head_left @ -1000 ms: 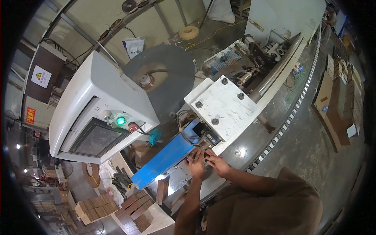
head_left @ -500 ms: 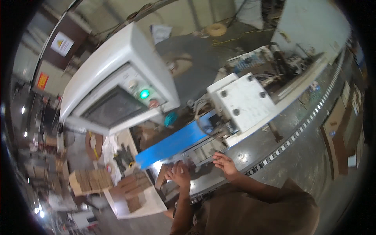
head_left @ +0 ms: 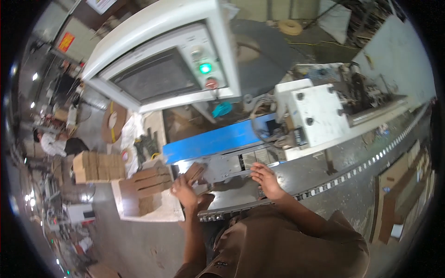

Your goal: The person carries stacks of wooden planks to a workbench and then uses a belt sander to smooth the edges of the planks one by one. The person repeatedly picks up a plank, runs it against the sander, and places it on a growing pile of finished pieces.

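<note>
- The left hand [head_left: 184,191] grips a flat brown cardboard piece [head_left: 195,172], fingers pinched on its lower end, just left of the metal feed bed [head_left: 227,167].
- The piece's long axis tilts up and right, toward the bed.
- The right hand [head_left: 264,180] rests on the bed's near edge, fingers spread and holding nothing.
- The left hand is nearer the cardboard stacks [head_left: 150,183] in the white tray [head_left: 162,214].
- The blue guard [head_left: 211,141] lies behind the bed.

It was a factory packaging floor: a large white machine with a dark screen and lit green button [head_left: 204,68], a long metal conveyor line [head_left: 324,185], stacked brown cardboard blanks [head_left: 99,166], and a stained concrete floor [head_left: 134,241].
</note>
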{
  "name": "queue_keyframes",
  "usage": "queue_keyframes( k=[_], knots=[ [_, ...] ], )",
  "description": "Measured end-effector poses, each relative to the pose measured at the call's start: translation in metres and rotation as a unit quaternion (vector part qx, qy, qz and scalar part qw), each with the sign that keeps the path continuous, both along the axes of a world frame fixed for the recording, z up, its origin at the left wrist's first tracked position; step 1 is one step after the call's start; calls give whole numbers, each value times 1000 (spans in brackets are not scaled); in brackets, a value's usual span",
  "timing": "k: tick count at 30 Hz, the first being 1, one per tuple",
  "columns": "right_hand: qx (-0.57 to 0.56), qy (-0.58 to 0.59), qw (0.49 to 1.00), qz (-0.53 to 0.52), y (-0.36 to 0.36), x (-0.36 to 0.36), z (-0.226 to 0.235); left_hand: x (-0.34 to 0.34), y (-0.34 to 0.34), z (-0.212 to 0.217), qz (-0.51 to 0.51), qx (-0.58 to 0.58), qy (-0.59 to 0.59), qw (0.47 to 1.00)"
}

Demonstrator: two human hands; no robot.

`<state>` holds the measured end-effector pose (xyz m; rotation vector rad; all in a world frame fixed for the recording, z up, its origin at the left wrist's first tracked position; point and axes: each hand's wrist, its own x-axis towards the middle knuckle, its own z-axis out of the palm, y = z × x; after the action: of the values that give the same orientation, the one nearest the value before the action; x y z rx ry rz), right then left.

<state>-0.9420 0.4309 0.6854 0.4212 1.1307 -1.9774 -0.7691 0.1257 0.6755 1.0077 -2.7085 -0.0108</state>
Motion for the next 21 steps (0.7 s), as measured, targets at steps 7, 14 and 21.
queue_keyframes(
  k=[7,14,21],
  knots=[
    [9,-63,997,-52,21,2,-24,-74,86,38,-126,55,9,990],
    [-28,-96,994,-37,5,-4,-50,-144,123,-55,-255,4,36,966],
    [-109,-125,979,-114,-29,-21,-49,-160,130,-57,-294,13,84,952]
  ],
)
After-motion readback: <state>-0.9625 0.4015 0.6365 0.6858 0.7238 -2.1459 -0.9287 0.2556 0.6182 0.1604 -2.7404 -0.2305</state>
